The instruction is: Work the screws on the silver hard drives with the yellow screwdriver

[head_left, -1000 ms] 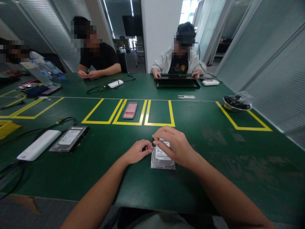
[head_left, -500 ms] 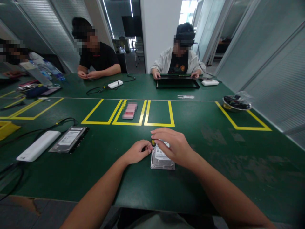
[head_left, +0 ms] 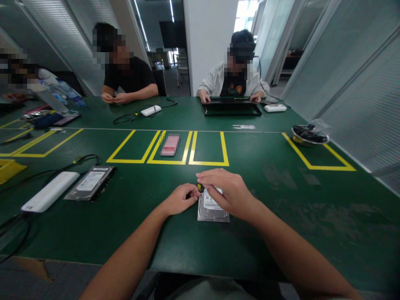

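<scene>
Judging by the pose, the right hand grips a small yellow-capped tool upright over the silver rectangular hard drive near the desk's near edge, the left hand curled loosely at the drive's corner, gripping nothing visible; a steady downward twist seems needed next.

No legible text; labels on both hard drives too small.

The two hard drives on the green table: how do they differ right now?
The near hard drive lies bare under the right hand, with the left hand beside it. The far hard drive lies untouched, apparently bagged, beside a white box. Both lie flat, label up.
</scene>
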The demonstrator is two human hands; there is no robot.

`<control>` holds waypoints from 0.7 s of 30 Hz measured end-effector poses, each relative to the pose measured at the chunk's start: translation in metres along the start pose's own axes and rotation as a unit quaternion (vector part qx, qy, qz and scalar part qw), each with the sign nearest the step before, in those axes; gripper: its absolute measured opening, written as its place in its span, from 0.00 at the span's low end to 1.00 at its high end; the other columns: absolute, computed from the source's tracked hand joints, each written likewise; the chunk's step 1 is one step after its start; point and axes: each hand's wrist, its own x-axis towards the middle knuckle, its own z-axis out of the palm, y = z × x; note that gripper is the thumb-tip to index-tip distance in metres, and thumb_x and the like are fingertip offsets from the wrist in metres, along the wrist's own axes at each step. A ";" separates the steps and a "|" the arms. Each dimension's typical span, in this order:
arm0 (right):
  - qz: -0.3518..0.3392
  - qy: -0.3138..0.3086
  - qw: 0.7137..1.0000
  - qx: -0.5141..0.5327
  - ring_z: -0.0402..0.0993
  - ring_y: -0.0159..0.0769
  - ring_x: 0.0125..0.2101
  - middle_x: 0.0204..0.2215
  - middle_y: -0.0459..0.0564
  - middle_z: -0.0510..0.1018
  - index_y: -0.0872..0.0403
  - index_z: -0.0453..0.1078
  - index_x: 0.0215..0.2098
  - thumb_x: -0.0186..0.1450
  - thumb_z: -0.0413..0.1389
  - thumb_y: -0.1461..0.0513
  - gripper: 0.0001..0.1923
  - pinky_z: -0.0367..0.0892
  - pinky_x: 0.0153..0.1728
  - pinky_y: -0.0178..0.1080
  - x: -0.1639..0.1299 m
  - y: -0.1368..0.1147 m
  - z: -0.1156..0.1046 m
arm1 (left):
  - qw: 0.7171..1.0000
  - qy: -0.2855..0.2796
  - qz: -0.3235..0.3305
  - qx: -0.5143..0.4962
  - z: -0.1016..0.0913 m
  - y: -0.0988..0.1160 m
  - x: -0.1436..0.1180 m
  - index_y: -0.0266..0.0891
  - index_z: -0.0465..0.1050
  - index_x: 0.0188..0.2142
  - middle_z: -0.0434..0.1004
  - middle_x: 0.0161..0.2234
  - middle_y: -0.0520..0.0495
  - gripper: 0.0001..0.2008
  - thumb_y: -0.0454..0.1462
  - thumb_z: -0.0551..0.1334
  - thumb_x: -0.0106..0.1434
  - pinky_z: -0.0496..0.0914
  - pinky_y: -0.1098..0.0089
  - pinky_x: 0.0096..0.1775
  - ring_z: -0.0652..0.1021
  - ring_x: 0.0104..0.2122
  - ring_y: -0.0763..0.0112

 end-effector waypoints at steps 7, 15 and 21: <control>0.001 0.000 1.000 -0.028 0.74 0.40 0.45 0.43 0.57 0.79 0.57 0.74 0.42 0.66 0.53 0.68 0.09 0.72 0.47 0.46 -0.001 0.001 0.000 | 1.000 0.002 0.000 0.004 -0.001 0.003 0.000 0.35 0.73 0.36 0.73 0.32 0.50 0.05 0.33 0.59 0.61 0.66 0.70 0.38 0.71 0.34 0.70; 0.004 -0.025 0.999 -0.026 0.71 0.41 0.50 0.48 0.60 0.76 0.59 0.73 0.47 0.67 0.51 0.67 0.12 0.70 0.50 0.47 -0.001 -0.005 -0.003 | 1.000 0.012 0.005 0.004 0.000 0.002 0.000 0.35 0.72 0.36 0.73 0.33 0.50 0.05 0.33 0.59 0.61 0.66 0.70 0.38 0.72 0.33 0.70; -0.013 -0.018 1.000 -0.011 0.74 0.40 0.49 0.46 0.57 0.79 0.58 0.72 0.47 0.66 0.50 0.70 0.13 0.72 0.50 0.46 0.000 -0.001 0.000 | 1.000 0.007 0.003 0.002 -0.001 0.004 0.000 0.35 0.71 0.34 0.71 0.31 0.52 0.03 0.32 0.59 0.59 0.65 0.71 0.36 0.71 0.32 0.72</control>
